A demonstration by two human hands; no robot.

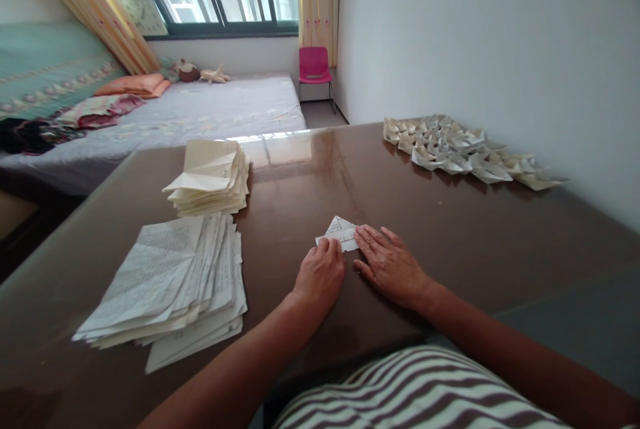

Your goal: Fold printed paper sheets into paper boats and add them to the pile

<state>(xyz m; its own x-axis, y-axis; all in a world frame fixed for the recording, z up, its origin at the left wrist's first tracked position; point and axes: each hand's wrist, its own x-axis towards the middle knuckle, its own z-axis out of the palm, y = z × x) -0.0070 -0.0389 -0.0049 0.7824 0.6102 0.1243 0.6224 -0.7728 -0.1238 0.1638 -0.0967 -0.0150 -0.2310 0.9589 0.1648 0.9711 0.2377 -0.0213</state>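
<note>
Partly hidden, the folded paper point(338, 229)

A pink chair point(315, 63) stands between the bed point(230, 103) and white wall point(470, 49).

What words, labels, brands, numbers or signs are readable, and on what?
None readable.
White stack: lines of text, too small.
Folded paper: text, too small.
Cream stack: faint marks, too small.
Clock-like panel: marks too blurred.
</note>
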